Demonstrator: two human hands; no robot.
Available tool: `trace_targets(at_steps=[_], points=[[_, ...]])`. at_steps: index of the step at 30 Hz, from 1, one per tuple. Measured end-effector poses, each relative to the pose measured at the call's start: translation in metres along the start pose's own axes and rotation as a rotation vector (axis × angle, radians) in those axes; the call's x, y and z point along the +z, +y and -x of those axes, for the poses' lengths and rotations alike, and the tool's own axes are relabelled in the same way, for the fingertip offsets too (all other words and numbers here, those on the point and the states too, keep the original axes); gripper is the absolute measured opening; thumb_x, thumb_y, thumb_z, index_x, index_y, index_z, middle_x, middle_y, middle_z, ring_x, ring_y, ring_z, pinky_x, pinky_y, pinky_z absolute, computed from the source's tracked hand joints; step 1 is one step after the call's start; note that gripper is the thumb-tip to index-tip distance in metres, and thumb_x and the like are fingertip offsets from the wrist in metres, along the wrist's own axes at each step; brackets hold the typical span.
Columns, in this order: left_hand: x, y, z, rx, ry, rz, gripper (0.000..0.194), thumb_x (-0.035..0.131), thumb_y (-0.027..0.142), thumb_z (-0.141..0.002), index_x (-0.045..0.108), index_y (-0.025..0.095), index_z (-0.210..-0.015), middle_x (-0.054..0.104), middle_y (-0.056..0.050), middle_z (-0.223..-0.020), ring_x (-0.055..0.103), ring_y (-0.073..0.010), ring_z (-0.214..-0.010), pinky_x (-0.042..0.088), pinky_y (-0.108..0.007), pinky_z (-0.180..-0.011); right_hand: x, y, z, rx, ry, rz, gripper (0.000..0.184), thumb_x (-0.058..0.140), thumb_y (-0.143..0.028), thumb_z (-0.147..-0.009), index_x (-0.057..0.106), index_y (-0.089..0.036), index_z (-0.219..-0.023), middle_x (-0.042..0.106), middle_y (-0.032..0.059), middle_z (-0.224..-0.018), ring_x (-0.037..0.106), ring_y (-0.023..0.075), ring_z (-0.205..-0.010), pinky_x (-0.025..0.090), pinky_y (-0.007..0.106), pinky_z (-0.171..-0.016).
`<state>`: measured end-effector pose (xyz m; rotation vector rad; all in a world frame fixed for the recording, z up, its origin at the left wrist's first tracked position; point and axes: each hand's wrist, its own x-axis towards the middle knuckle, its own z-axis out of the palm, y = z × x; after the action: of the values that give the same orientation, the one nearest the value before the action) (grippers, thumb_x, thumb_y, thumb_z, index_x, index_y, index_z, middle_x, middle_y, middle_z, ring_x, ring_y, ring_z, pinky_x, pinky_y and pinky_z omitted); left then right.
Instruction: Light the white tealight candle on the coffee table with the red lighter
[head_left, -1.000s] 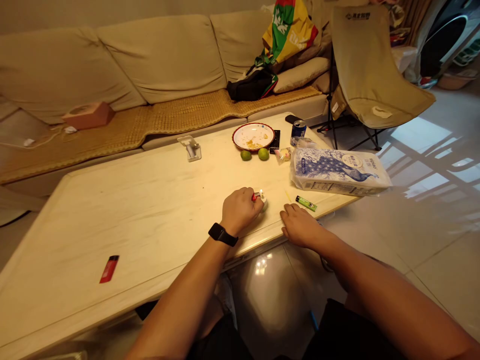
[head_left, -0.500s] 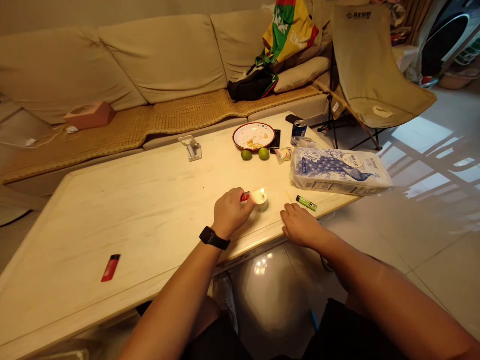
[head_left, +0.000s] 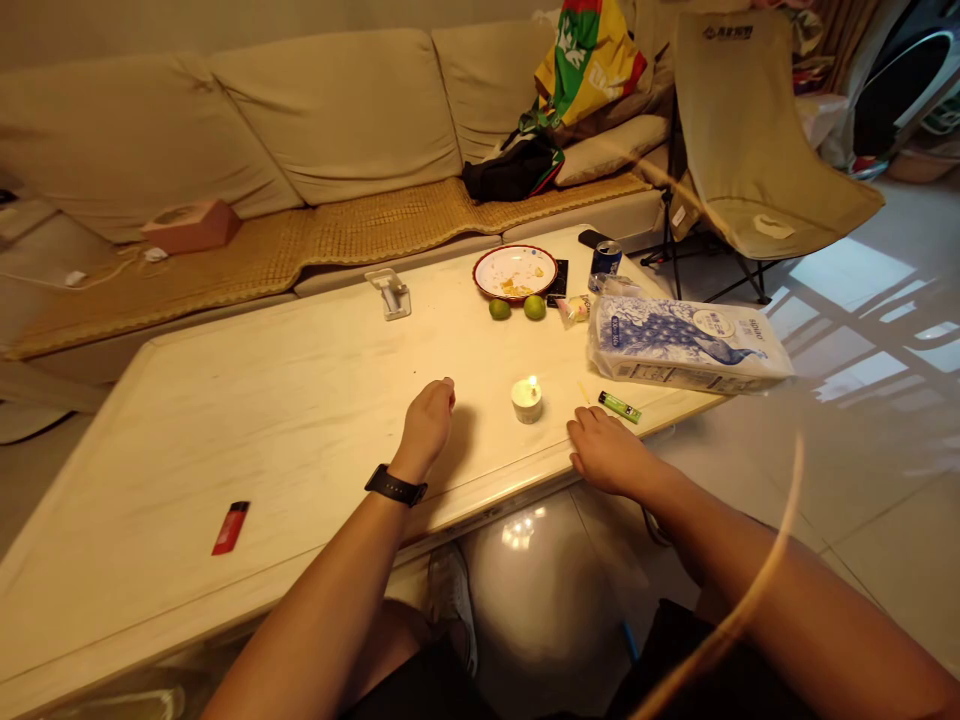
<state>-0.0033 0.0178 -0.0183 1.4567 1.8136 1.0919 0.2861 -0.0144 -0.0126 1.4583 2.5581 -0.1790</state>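
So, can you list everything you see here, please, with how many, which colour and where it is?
sofa: one, beige, far side
tissue box: one, pink, on sofa seat
bag: one, green and yellow, on sofa
chair: one, beige, right of sofa
table: one, cream, centre
plate: one, white, far table end
limes: two, green, beside plate
can: one, blue, behind plate
tissue pack: one, blue and white, right table end
candle: one, white, lit, near table edge
green lighter: one, green, right of candle
red lighter: one, red, left table end
watch: one, black, left wrist
left hand: one, on table, fingers curled
right hand: one, on table edge, fingers spread
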Motion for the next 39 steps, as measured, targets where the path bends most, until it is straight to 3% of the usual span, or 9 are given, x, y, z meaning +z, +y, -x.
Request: trace_targets(at_steps=[9,21,29,39], points=[[-0.012,-0.003,0.002,0.02,-0.016,-0.01,0.042,0.033,0.046,-0.101,0.046,0.025,-0.067,0.051,-0.001,-0.066,0.049,-0.018,-0.066,0.04,-0.032,-0.065,0.0,0.0,0.0,-0.004,0.005,-0.004,0.035,0.058,-0.03,-0.092,0.062,-0.009,-0.12,0.058,0.0214,-0.125,0.049,0.0336,-0.119,0.042,0.041,-0.098],[-0.011,0.005,0.006,-0.037,-0.036,0.001,0.04,0.035,0.049,-0.1,0.045,0.024,-0.071,0.048,0.001,-0.063,0.047,-0.0171,-0.063,0.038,-0.032,-0.062,0.0,0.001,0.001,-0.004,0.005,-0.009,0.035,0.058,-0.031,-0.093,0.062,-0.01,-0.12,0.057,0.0212,-0.126,0.048,0.0333,-0.12,0.041,0.041,-0.099],[-0.012,0.011,0.007,-0.007,-0.041,-0.068,0.038,0.036,0.042,-0.1,0.042,0.024,-0.068,0.048,0.001,-0.065,0.046,-0.0169,-0.065,0.036,-0.033,-0.065,-0.002,-0.001,0.001,0.007,-0.017,-0.021,0.035,0.057,-0.031,-0.093,0.061,-0.011,-0.121,0.057,0.0218,-0.127,0.047,0.0334,-0.121,0.041,0.042,-0.1],[-0.013,0.01,0.007,0.01,-0.036,-0.08,0.038,0.035,0.045,-0.1,0.04,0.024,-0.068,0.047,0.001,-0.064,0.046,-0.0177,-0.065,0.036,-0.033,-0.065,-0.002,-0.001,0.001,-0.001,0.013,-0.03,0.034,0.06,-0.029,-0.09,0.063,-0.01,-0.119,0.059,0.0203,-0.124,0.049,0.0319,-0.119,0.041,0.04,-0.101]])
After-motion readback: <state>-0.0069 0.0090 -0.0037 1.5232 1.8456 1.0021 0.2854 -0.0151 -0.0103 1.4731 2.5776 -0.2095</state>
